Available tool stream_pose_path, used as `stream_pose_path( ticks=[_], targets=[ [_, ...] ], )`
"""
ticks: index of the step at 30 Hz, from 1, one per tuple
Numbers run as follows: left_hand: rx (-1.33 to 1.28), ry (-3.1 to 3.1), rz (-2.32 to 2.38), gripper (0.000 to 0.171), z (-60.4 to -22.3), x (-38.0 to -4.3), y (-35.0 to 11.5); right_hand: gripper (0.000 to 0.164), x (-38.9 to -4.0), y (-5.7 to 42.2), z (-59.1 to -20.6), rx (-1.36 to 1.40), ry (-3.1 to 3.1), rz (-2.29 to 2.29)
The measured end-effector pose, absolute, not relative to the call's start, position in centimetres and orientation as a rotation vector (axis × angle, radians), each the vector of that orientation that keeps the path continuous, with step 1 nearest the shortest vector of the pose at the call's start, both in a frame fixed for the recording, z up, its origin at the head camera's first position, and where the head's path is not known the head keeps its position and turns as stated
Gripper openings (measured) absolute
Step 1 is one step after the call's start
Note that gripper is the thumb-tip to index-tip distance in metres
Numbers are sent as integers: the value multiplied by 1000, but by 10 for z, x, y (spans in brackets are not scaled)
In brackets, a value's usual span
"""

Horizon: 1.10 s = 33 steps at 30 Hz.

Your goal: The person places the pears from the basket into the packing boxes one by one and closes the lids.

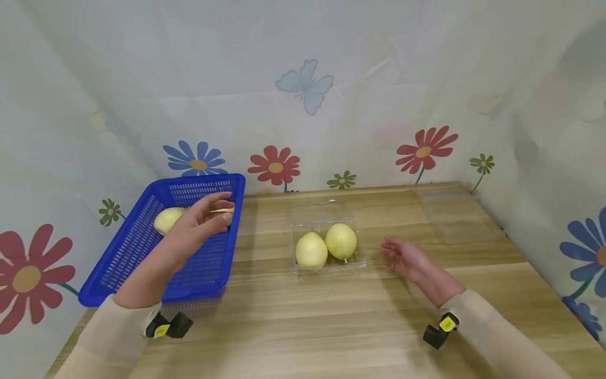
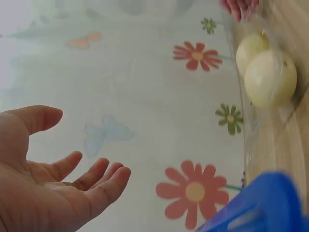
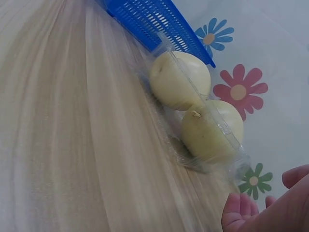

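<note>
My left hand (image 1: pixel 199 218) hovers over the blue plastic basket (image 1: pixel 90 295) with fingers apart and loosely bent. In the left wrist view its palm and fingers hold nothing. A pale yellow pear (image 1: pixel 167 221) lies in the basket, and another pear (image 1: pixel 227 210) is partly hidden behind the hand. Two more pears, a left one (image 1: pixel 311 251) and a right one (image 1: pixel 341 241), sit side by side in a clear plastic clamshell box (image 1: pixel 362 259) whose lid (image 1: pixel 322 210) is folded back. Just right of that box is my right hand (image 1: pixel 407 258), empty, its fingers relaxed.
A flat clear plastic piece (image 1: pixel 456 216) lies at the back right of the wooden table (image 1: pixel 303 326). White curtains (image 1: pixel 360 121) printed with flowers and a butterfly close off the back and both sides. A small black device is strapped on each wrist.
</note>
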<state>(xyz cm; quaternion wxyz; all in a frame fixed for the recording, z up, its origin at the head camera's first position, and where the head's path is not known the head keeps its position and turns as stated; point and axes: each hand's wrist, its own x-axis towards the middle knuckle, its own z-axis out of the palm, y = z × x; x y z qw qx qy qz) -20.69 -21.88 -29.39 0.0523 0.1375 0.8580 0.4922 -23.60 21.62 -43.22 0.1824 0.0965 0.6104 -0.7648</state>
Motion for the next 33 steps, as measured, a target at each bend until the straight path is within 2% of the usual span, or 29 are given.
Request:
stream_pose_path(
  ticks=[5, 8, 19, 28, 33],
  targets=[
    [402, 2388, 1646, 64, -312, -195, -196, 54, -251, 217, -430, 180, 1831, -2045],
    [338, 2204, 1762, 65, -332, -190, -178, 64, -267, 217, -430, 53, 1846, -1969],
    [-82, 1702, 2156, 63, -402, -186, -142, 65, -318, 210, -434, -64, 1875, -1830],
    [-260, 1491, 2209, 55, -430, -194, -129, 61, -344, 210, -449, -124, 1831, -1788],
    [-266, 1465, 2208, 52, -440, -196, -124, 61, -351, 202, -451, -132, 1835, -1793]
  ],
)
